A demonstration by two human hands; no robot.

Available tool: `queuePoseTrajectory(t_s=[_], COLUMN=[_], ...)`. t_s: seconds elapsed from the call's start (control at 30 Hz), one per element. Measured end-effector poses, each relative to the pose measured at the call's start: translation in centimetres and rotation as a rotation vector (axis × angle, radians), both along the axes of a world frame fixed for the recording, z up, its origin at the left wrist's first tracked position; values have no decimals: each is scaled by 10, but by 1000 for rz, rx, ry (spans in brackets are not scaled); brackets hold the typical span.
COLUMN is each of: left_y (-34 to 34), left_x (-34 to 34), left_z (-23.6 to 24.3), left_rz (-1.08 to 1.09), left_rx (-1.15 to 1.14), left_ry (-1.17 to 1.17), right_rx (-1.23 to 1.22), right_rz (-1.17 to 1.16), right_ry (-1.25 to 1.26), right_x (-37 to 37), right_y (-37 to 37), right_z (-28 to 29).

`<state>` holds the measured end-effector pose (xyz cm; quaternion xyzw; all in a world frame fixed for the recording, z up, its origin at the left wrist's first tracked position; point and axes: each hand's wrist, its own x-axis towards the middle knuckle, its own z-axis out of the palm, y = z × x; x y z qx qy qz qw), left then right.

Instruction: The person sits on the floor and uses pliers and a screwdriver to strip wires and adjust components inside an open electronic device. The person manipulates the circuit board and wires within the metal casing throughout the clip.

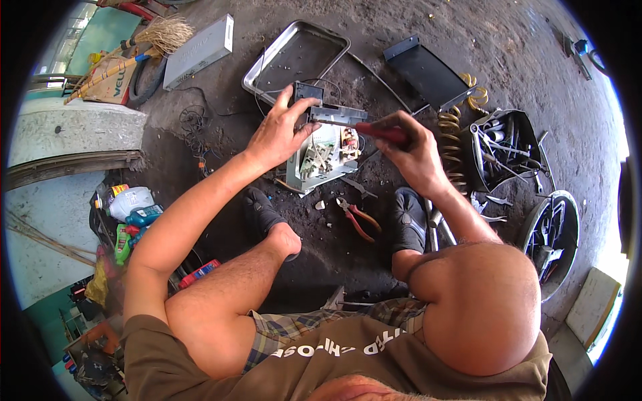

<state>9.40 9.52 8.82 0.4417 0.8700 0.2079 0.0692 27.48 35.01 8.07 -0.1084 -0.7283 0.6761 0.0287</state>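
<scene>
My left hand (279, 132) grips a dark grey box-shaped part (309, 93) between thumb and fingers. Beside it a long grey bar-like piece (342, 113) reaches to the right; whether the two are joined I cannot tell. My right hand (416, 152) is closed round the red handle of a screwdriver (388, 131). Its thin shaft points left, with the tip close to the grey bar and my left thumb. Below both hands stands an opened metal housing (326, 175) with a circuit board and wires inside, partly covered by my left hand.
Red-handled pliers (361, 217) and grey pliers (359, 187) lie between my feet. To the right are a coil spring (449, 144), a black tool box (476, 157) and a round tub (574, 230). Beyond lie a metal frame (345, 44) and a black panel (428, 73). Bottles (132, 200) stand left.
</scene>
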Motion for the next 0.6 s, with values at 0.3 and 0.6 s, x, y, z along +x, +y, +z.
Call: queuePoseTrajectory(t_s=[0.3,0.6], left_y=[2,3], left_x=[2,4], left_z=[5,9], left_rz=[-17,-75], left_rx=[33,97], left_ry=[23,133], right_rx=[29,-275], right_rz=[-71,-30], right_ry=[117,-64], right_x=[2,-2], right_y=[0,-5], right_z=[2,7])
